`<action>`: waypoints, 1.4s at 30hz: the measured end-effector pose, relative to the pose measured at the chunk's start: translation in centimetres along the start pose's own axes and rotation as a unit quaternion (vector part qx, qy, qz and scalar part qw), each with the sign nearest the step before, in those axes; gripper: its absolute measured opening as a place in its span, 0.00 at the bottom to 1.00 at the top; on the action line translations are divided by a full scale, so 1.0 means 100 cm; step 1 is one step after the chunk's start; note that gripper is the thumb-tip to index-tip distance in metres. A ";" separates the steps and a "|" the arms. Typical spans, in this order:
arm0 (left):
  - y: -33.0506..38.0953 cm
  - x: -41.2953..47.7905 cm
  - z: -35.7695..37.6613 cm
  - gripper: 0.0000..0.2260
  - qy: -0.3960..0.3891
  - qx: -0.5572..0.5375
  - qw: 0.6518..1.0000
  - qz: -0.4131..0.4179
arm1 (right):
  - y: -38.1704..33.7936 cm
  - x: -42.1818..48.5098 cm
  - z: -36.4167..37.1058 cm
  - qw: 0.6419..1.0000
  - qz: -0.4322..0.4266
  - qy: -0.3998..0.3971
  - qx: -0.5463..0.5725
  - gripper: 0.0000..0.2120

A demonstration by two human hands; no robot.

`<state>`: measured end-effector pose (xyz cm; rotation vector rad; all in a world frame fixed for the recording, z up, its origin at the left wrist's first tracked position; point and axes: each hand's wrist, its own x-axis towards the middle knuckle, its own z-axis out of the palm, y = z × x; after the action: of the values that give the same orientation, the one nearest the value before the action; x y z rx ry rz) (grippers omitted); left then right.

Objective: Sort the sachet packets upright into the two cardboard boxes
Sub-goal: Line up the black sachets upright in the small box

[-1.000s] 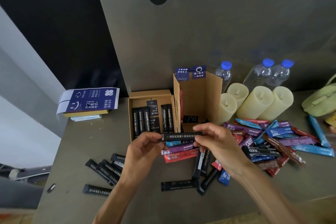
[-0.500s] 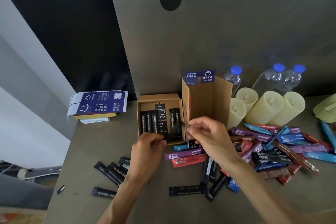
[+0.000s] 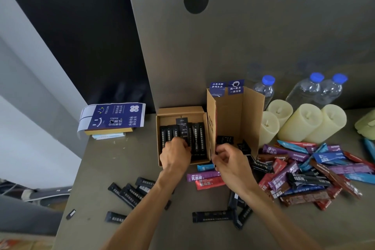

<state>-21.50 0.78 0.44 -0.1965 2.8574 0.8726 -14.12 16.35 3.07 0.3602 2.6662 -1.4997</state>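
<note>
Gone from between the two hands is the black sachet stretched across them a second ago; both hands have travelled toward the back edge of the worktop (image 3: 113, 164) and now sit at the boxes. The left hand (image 3: 176, 152) reaches into the low box (image 3: 180, 109), fingers curled down onto the black sachets (image 3: 197, 140) standing in a row there. The right hand (image 3: 229, 160) is just beside it at the front corner of the tall box (image 3: 229, 115), fingers curled, and I cannot tell whether it holds anything. By my reading the job is well under halfway: the low box holds an upright row filling most of its width, while the tall box shows only a few dark packets (image 3: 225, 140) low inside. Left to sort are the loose black sachets (image 3: 125, 192) toward the front left, more black ones (image 3: 213, 216) near the front edge, a purple and red pair (image 3: 205, 176) under the right wrist, and the large coloured heap (image 3: 316, 168) on the right side. Room is tight at the back, where the boxes stand against an upright grey panel (image 3: 243, 36), with candles (image 3: 300, 122) and water bottles (image 3: 304, 91) crowding the tall box's right side. Open worktop lies left of the low box, short of the stacked blue cartons (image 3: 113, 116) at the back left corner.
</note>
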 end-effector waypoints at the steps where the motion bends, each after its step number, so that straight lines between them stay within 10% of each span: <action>1: -0.001 0.000 0.001 0.04 0.001 0.005 1.000 -0.001 | 0.001 0.000 0.000 1.000 0.000 0.000 0.000 0.04; 28: -0.007 -0.025 -0.018 0.04 0.047 -0.033 0.994 0.089 | 0.009 -0.009 -0.012 1.000 -0.014 0.016 -0.004 0.03; 42: -0.051 -0.123 0.027 0.13 -0.162 0.083 0.954 0.237 | 0.066 -0.076 -0.027 0.997 -0.008 -0.036 -0.072 0.06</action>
<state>-8.34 -0.88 -2.35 0.6166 2.6727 0.6454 -5.10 20.61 0.28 0.2716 2.7062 -1.2875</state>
